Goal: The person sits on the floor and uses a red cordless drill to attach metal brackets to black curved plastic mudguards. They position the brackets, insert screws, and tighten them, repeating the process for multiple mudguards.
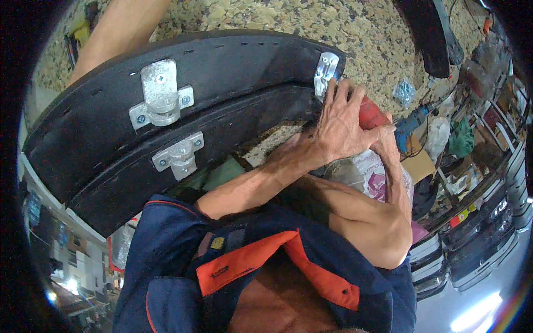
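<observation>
Speckled countertop (pixel 355 22) is lying beyond the left hand (pixel 343 121), cupping a red tool (pixel 372 113) near a silver bracket (pixel 326 69), apparently fastening, needing alignment, right hand (pixel 387 146) showing no clear grip.

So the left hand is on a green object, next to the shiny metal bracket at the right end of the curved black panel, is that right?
Not quite: the color is wrong. The head view shows the left hand on a red object, not a green one, next to the shiny metal bracket at the right end of the curved black panel.
</observation>
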